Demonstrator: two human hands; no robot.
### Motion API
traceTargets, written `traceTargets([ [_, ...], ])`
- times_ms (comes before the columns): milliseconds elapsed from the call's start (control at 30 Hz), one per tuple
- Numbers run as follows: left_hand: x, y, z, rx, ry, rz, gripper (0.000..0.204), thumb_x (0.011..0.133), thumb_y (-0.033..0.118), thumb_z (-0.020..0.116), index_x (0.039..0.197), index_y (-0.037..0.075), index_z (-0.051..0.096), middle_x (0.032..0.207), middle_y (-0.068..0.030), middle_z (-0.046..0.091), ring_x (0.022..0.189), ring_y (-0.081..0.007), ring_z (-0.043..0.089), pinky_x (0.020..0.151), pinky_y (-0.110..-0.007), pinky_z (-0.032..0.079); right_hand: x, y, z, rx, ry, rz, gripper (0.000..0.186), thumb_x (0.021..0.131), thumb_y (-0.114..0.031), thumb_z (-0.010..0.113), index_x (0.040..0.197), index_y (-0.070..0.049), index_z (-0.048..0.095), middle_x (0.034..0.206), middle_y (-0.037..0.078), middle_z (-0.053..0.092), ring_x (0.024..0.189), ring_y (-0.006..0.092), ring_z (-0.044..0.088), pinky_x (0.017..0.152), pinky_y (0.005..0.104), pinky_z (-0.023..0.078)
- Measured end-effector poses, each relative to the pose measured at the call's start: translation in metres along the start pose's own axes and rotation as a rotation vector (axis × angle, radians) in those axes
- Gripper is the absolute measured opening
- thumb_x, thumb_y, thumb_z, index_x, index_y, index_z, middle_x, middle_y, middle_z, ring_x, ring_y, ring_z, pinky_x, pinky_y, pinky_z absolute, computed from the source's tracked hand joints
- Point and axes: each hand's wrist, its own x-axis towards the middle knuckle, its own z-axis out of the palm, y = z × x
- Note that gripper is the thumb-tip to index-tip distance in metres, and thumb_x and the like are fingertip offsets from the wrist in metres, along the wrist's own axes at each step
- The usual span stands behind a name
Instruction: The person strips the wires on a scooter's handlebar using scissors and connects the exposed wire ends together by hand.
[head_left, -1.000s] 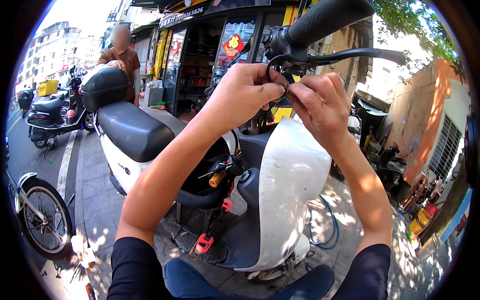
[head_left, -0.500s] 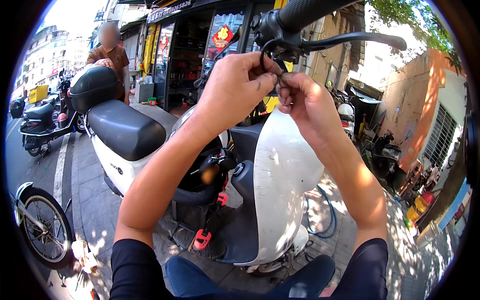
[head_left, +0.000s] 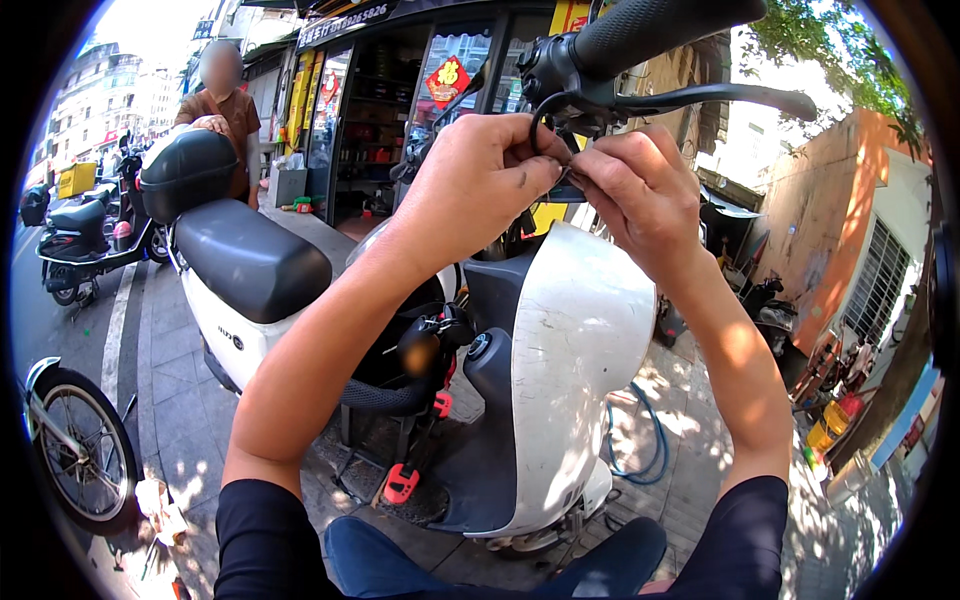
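Note:
Both my hands are raised close together beneath the black handlebar grip (head_left: 665,35) of a white scooter (head_left: 575,370). A thin black cable (head_left: 540,112) curves down from the lever mount to my left hand (head_left: 480,190), which pinches it between thumb and fingers. Fingertips pressed together, my right hand (head_left: 645,200) meets the left at that spot. What it pinches is small, dark and mostly hidden by the fingers. Just above my right hand the black brake lever (head_left: 725,97) sticks out to the right.
Behind the scooter's black seat (head_left: 255,258) and top box (head_left: 188,172) stands a person (head_left: 235,125), one hand on the box. A wheel (head_left: 85,450) is at the left. Red-handled tools (head_left: 402,484) lie on the footboard side; a blue hose (head_left: 650,440) coils on the paving.
My right hand has turned, its back now facing up and its knuckles raised. Handlebar and lever appear slightly lower and farther right. The fingertips of both hands stay together.

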Motion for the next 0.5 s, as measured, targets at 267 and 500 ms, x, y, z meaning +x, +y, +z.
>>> traceTargets([
  [267,-0.002,-0.003,0.008,0.036,0.03,0.011,0.013,0.088,0.006,0.063,0.097,-0.003,0.068,0.074,0.0009,0.061,0.066,-0.0043,0.051,0.061,-0.021,0.044,-0.001,-0.037,0.012,1.283,0.131,1.497,0.016,0.09,-0.018,0.063,0.083,-0.004,0.061,0.068,-0.002,0.052,0.064,0.0089,0.049,0.061,0.0261,0.041],
  [500,-0.005,-0.006,0.007,0.047,0.096,0.014,0.015,0.088,0.007,0.065,0.098,-0.004,0.068,0.072,0.001,0.06,0.065,-0.0041,0.05,0.06,-0.022,0.043,-0.007,-0.038,0.008,1.131,0.02,1.324,0.017,0.095,-0.02,0.064,0.092,-0.003,0.06,0.074,-0.001,0.055,0.067,0.0095,0.052,0.06,0.0267,0.044],
])
